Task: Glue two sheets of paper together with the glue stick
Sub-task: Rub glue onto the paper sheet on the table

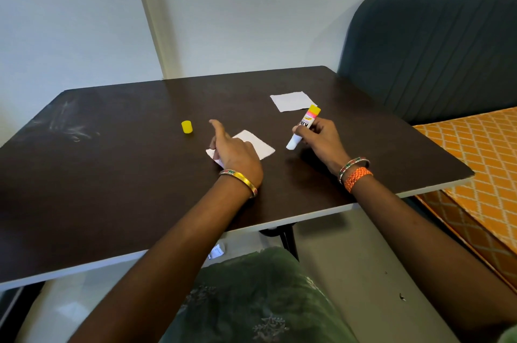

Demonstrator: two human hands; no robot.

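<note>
With the left hand [233,152] resting on the near paper [256,144] at the table [112,175] middle, index finger lifted, the right hand [321,138] clamps the uncapped glue stick [303,127] and should rub evenly to every edge before fetching the far paper [292,101] near the far right corner.

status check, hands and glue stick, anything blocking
Left hand pressing near paper. Right hand grips uncapped glue stick, tip down beside it. Far paper waiting. Yellow cap clear.
</note>
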